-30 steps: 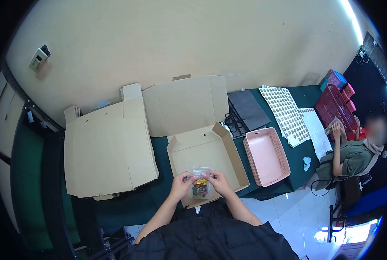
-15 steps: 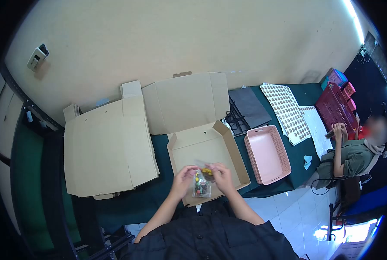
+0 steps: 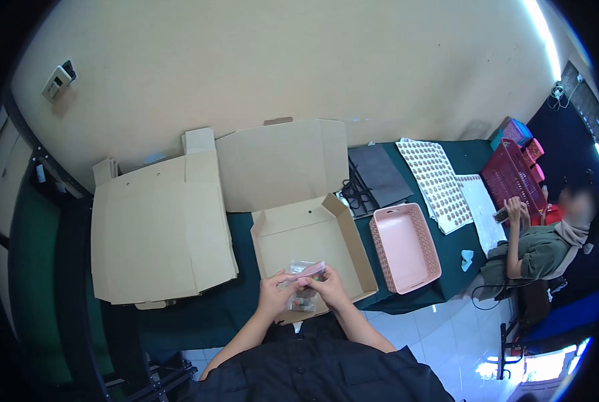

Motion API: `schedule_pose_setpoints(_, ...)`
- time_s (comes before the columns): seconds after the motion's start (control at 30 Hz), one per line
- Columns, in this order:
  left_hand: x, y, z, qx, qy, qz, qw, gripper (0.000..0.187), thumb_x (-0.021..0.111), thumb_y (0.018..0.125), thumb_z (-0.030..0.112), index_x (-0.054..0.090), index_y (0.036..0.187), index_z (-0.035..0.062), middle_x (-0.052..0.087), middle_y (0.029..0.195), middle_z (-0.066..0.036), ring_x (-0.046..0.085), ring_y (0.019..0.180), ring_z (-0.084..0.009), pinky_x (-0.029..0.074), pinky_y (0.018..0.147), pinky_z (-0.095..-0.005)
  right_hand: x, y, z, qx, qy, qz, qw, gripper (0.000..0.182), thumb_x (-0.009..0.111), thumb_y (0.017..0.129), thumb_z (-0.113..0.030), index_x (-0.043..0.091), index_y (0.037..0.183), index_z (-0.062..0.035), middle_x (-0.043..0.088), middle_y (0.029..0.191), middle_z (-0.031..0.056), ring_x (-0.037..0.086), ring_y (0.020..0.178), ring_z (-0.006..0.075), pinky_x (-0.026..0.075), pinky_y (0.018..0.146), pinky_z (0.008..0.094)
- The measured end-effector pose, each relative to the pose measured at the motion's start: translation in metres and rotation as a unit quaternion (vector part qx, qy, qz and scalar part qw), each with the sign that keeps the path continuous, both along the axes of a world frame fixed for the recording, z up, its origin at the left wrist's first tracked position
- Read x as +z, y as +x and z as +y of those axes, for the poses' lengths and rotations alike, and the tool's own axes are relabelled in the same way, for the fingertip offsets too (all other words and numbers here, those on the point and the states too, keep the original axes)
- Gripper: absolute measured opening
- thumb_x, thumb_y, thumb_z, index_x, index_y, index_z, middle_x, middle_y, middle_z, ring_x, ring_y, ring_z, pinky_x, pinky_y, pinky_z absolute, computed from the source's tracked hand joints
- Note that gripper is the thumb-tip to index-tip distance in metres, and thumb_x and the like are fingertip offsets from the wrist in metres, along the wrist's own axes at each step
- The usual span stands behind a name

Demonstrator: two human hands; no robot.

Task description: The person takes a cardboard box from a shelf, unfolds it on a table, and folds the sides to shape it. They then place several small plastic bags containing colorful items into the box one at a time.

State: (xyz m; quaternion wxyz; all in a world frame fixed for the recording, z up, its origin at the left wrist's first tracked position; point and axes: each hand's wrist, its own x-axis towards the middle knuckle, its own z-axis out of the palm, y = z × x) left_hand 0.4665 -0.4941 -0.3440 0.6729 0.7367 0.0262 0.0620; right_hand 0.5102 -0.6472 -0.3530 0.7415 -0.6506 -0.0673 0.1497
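1. The clear bag is between the two hands, above the near part of the open cardboard box; its long axis seems to go from near to far.
2. The left hand grasps it from the left, the right hand from the right; neither is clearly nearer.
3. Their fingertips meet around its middle, by a pinkish piece; which fingers hold this piece, I cannot tell.

Cardboard stack left of box, basket right; sheets beyond basket, farther right; plastic packaging over box.
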Motion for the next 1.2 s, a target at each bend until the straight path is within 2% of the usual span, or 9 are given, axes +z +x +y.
schedule_pose_setpoints(0.4,-0.015,-0.011,0.014,-0.121,-0.097,0.106,0.982,0.029,0.061,0.082,0.019,0.058,0.104,0.0002,0.061,0.093,-0.008,0.058,0.088,-0.0158,0.041,0.087,-0.0301,-0.014,0.002,-0.031,0.104,0.014,0.158,0.982,0.03,0.05,0.089,-0.027,0.061,0.101,-0.0019,0.062,0.095,0.005,0.054,0.092,0.0109,0.039,0.086,0.0275)
schedule_pose_setpoints(0.47,-0.02,-0.011,0.005,0.048,-0.015,0.013,0.999,0.04,0.067,0.076,0.018,0.048,0.107,0.0023,0.056,0.095,-0.008,0.055,0.092,-0.0206,0.04,0.087,-0.0325,-0.007,0.009,-0.029,0.065,-0.008,0.124,0.99,0.032,0.047,0.091,-0.027,0.058,0.107,-0.0015,0.061,0.1,0.0061,0.053,0.097,0.0131,0.038,0.089,0.0283)
schedule_pose_setpoints(0.6,-0.022,-0.009,-0.01,-0.087,0.174,0.02,0.981,0.065,0.075,0.065,0.022,0.035,0.113,0.0034,0.043,0.105,-0.016,0.049,0.1,-0.0273,0.041,0.088,-0.036,-0.005,0.011,-0.014,0.077,-0.064,0.004,0.995,0.043,0.037,0.094,-0.032,0.047,0.121,-0.0004,0.052,0.118,0.0091,0.045,0.11,0.0161,0.033,0.095,0.0296)
schedule_pose_setpoints(0.73,-0.045,-0.002,-0.025,0.024,0.039,0.022,0.999,0.068,0.072,0.07,0.024,0.029,0.118,0.0036,0.048,0.106,-0.014,0.051,0.098,-0.0239,0.044,0.084,-0.0344,-0.005,0.002,0.005,0.077,-0.074,0.021,0.994,0.046,0.037,0.093,-0.034,0.04,0.127,-0.0019,0.051,0.118,0.0101,0.041,0.115,0.017,0.034,0.095,0.0294)
schedule_pose_setpoints(0.8,-0.051,0.008,-0.016,0.047,-0.17,0.226,0.958,0.047,0.061,0.081,0.028,0.038,0.111,0.0,0.054,0.091,-0.008,0.058,0.078,-0.0192,0.048,0.071,-0.0295,-0.012,0.003,0.0,0.033,-0.044,0.025,0.998,0.043,0.037,0.093,-0.033,0.043,0.124,-0.0028,0.052,0.116,0.0096,0.044,0.112,0.0178,0.037,0.091,0.0298)
schedule_pose_setpoints(0.87,-0.079,0.01,-0.014,0.081,-0.16,0.152,0.972,0.034,0.052,0.087,0.029,0.047,0.106,0.0012,0.059,0.085,-0.008,0.058,0.07,-0.0117,0.048,0.061,-0.0257,-0.04,0.01,-0.018,-0.038,-0.142,-0.064,0.987,0.038,0.04,0.093,-0.03,0.049,0.119,-0.0039,0.054,0.114,0.0129,0.05,0.106,0.0204,0.041,0.086,0.0307)
schedule_pose_setpoints(0.97,-0.101,0.011,-0.014,0.09,-0.084,0.132,0.984,0.036,0.051,0.087,0.031,0.048,0.106,0.0003,0.059,0.079,-0.007,0.058,0.066,-0.0124,0.048,0.056,-0.0266,-0.071,0.015,-0.034,-0.054,-0.326,-0.123,0.936,0.046,0.047,0.087,-0.04,0.051,0.114,-0.0029,0.057,0.106,0.0182,0.054,0.102,0.0285,0.043,0.083,0.0374)
schedule_pose_setpoints(1.03,-0.105,0.011,-0.016,0.026,0.006,0.24,0.97,0.039,0.049,0.088,0.033,0.048,0.106,-0.0012,0.06,0.075,-0.009,0.06,0.062,-0.0147,0.049,0.051,-0.0287,-0.073,0.009,-0.031,0.13,-0.558,0.038,0.819,0.051,0.047,0.082,-0.049,0.058,0.102,-0.0034,0.061,0.094,0.0187,0.058,0.092,0.031,0.045,0.078,0.0381)
schedule_pose_setpoints(1.2,-0.096,0.001,-0.009,-0.07,0.162,0.304,0.936,0.042,0.046,0.086,0.034,0.046,0.105,-0.0031,0.062,0.079,-0.017,0.063,0.057,-0.022,0.05,0.049,-0.032,-0.114,0.003,-0.021,0.176,-0.584,0.065,0.79,0.053,0.057,0.071,-0.056,0.06,0.072,-0.0032,0.062,0.08,0.0158,0.06,0.077,0.0313,0.047,0.069,0.0401)
